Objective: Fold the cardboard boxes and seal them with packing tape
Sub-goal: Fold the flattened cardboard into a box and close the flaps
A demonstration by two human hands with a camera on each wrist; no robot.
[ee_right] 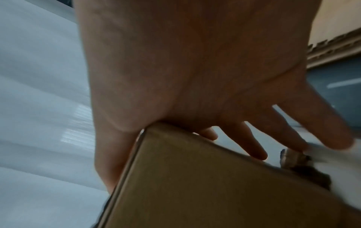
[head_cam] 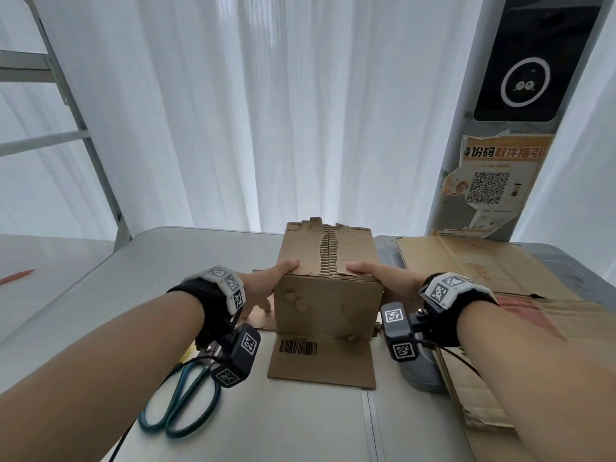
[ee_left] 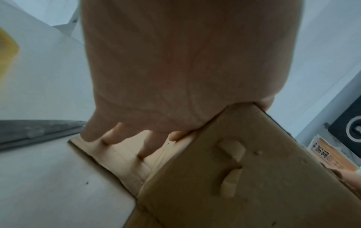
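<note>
The cardboard box (head_cam: 328, 305) stands toward the desk's (head_cam: 160, 268) far edge — our left hand (head_cam: 263, 285) and right hand (head_cam: 391, 275) press its sides, fingers (ee_left: 148, 148) straight, thumbs (head_cam: 287, 265) atop; we should squeeze evenly, keeping the seam (head_cam: 328, 251) shut.

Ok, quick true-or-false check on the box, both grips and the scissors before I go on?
1. The left-hand grip and right-hand grip touch opposite sides of the box. True.
2. The scissors are held in the left-hand grip. False: they lie on the table beside the left forearm.
3. A flap with a barcode lies flat on the table at the box's near side. True.
4. The flattened cardboard lies left of the box. False: it lies on its right.
5. The box lies collapsed flat. False: it stands erected, top flaps folded shut.
</note>
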